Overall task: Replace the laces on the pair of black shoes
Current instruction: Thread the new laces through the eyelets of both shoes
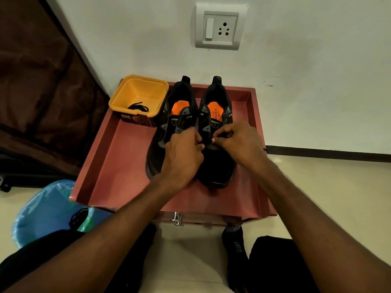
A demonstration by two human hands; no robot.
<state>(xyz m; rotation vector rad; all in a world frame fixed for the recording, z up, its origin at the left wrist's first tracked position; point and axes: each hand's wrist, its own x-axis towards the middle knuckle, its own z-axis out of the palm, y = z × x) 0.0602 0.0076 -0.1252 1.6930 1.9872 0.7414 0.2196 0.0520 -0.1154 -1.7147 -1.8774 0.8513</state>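
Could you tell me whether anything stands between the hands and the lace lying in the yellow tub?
Nothing visible does. The lace lies in the open tub, left of the shoes. The left shoe sits between the tub and both hands, but reaching over it looks easy.

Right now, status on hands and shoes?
Both hands, left and right, pinching at right shoe eyelets. Left shoe alongside. Lace in yellow tub. Nothing in the way.
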